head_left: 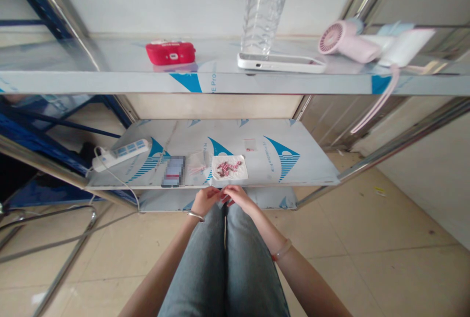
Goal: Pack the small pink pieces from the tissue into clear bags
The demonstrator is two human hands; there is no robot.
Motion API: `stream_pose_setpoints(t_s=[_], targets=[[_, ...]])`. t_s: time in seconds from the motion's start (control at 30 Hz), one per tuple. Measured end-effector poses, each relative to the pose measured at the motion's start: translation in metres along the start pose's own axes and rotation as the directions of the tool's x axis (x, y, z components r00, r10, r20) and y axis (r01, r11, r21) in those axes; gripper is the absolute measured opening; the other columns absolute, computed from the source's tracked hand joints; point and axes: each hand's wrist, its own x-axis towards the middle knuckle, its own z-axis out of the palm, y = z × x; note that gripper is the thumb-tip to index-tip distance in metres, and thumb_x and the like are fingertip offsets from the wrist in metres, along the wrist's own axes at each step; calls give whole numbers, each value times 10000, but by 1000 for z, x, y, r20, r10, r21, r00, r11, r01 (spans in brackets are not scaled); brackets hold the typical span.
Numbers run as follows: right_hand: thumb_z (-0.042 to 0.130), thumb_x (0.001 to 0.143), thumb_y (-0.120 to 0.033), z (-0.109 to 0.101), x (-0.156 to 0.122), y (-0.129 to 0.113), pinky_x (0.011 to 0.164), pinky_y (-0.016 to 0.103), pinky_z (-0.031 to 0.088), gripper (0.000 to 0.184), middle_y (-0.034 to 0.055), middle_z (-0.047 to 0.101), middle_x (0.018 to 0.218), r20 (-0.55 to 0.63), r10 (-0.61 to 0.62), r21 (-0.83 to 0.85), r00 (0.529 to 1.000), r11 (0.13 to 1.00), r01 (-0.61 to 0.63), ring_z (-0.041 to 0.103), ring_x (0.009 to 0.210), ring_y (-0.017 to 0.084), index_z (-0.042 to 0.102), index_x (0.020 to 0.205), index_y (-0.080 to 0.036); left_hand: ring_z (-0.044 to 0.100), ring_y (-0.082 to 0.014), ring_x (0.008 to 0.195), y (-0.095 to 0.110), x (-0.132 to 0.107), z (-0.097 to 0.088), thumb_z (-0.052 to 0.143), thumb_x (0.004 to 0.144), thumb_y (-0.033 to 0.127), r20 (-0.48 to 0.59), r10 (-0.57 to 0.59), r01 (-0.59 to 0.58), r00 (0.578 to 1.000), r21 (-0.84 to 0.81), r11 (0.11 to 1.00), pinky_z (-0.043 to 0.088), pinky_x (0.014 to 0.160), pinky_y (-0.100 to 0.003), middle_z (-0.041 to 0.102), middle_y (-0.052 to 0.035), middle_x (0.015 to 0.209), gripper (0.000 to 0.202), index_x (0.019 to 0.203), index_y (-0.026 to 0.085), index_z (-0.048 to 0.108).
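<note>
Close together over my lap, just in front of the lower shelf's edge, my left hand (205, 199) and my right hand (237, 195) meet at the fingertips. Both have their fingers pinched inward; whatever is between them is too small to make out. Just beyond them lies a white paper pad (242, 172) with a pile of pink and dark red beads (228, 168) on it. Left of the pad is a clear plastic bag (196, 164), then a phone (173, 172) with a blurred screen. A tiny clear bag (250, 145) with something reddish in it lies farther back.
A white power strip (123, 154) with its cable sits at the lower shelf's (304, 172) left end. Above, the upper shelf (128, 82) holds a red case (171, 53), a water bottle (262, 18), a white phone-like object (281, 62) and a pink handheld fan (348, 43) with a hanging strap.
</note>
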Motion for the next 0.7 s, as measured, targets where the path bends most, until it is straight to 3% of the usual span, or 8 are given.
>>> stream_pose_setpoints(t_s=[0.13,0.27,0.43,0.57,0.7], targets=[[416,831,-176,6,0,1,384,110,376,175,2,653,666,-43,-7,-45,999,999,5,604,511,78,560,734,-149,631,-149,699,9,0,2,492,804,206,-25,-26,33,999,316,948,427,648,-222,688,-36,720,161,765,153,639],[369,857,-191,10,1,3,368,128,369,201,-10,625,624,-45,-19,-76,999,997,16,586,489,85,535,748,-160,653,-176,743,20,-3,5,428,871,237,40,-93,59,995,521,852,396,628,-229,680,-51,758,184,879,178,602],[324,892,-229,15,2,4,355,142,351,224,-36,558,538,-34,-32,-128,999,991,27,551,448,95,497,757,-181,669,-231,816,28,-6,8,314,925,292,15,-156,108,988,656,747,403,632,-265,693,-84,833,261,984,200,551],[366,886,-232,24,5,2,376,147,341,192,-49,516,504,-110,-123,-211,986,973,97,507,416,85,472,733,-186,671,-241,818,33,-7,11,269,937,306,-85,-135,152,987,757,636,427,677,-293,693,-131,858,309,1032,171,531],[362,876,-213,33,9,-2,416,176,383,193,-41,526,517,-156,-130,-210,979,973,96,512,425,96,467,716,-186,673,-248,817,34,-7,10,253,938,298,-144,-90,170,986,813,557,432,707,-313,687,-137,809,325,1041,155,526]])
